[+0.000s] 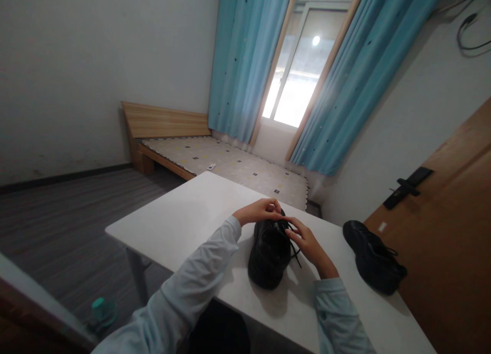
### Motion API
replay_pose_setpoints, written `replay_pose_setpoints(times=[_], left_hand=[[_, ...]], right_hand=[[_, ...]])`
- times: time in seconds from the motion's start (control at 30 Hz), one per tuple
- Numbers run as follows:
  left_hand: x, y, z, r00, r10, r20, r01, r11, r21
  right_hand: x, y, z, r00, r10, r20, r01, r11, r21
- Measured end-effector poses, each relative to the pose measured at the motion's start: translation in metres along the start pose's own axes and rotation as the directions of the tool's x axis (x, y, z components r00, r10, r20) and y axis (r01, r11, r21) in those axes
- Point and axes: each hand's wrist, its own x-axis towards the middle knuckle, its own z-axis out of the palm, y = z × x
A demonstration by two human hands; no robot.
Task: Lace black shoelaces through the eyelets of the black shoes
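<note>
A black lace-up shoe (269,264) stands upright on the white table in front of me, its heel towards me and its toe pointing away. My left hand (261,211) reaches over the front of the shoe from the left, fingers curled together in a pinch at the laces. From the right, my right hand (305,240) comes to the same spot, thumb and fingertips closed at the lacing. Black shoelace (297,257) ends hang down the shoe's right side. The fingers partly hide the tongue and the lacing.
A second black shoe (374,257) lies near the right edge of the white table (164,221). Beyond stands a bed (238,162) with a small white object (210,167) on it. A wooden door (441,211) is at right, a teal-capped container (102,310) on the floor at left.
</note>
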Motion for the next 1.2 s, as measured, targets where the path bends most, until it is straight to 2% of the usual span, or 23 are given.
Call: replay_pose_setpoints(times=[0.17,0.27,0.4,0.57,0.67,0.8,0.9,1.0,1.2], left_hand=[[-0.003,0.0,-0.004,0.997,-0.005,0.071,0.017,0.986,-0.164],[-0.003,0.0,-0.005,0.999,0.027,0.041,-0.018,0.98,-0.199],[-0.005,0.004,-0.005,0.998,0.06,-0.022,-0.062,0.988,-0.141],[-0.008,0.011,-0.003,0.999,-0.016,-0.046,0.006,0.98,-0.2],[-0.007,0.01,-0.004,0.998,-0.019,-0.063,0.009,0.988,-0.152],[-0.003,0.003,-0.009,0.996,0.041,-0.085,-0.04,0.999,0.005],[-0.002,-0.003,-0.014,0.998,0.067,-0.018,-0.065,0.994,0.088],[-0.004,-0.008,-0.019,0.998,0.039,0.059,-0.046,0.991,0.129],[-0.006,-0.017,-0.026,0.987,-0.062,0.148,0.051,0.996,0.073]], right_hand=[[0.0,-0.002,0.0,1.0,0.015,0.008,-0.015,1.0,0.011],[-0.001,-0.001,-0.001,1.0,0.023,0.013,-0.023,1.0,0.014],[-0.001,-0.001,-0.001,1.0,0.023,0.011,-0.023,0.999,0.027],[0.0,-0.001,-0.001,1.0,0.024,0.015,-0.025,0.999,0.046],[0.0,-0.001,-0.001,0.999,0.028,0.017,-0.029,0.999,0.044],[0.0,-0.002,-0.001,0.999,0.033,0.014,-0.034,0.999,0.036],[0.0,-0.002,-0.001,0.999,0.038,0.013,-0.038,0.999,0.036],[0.0,-0.002,-0.001,0.999,0.041,0.013,-0.042,0.998,0.047],[0.0,0.0,-0.001,0.999,0.034,0.025,-0.035,0.997,0.062]])
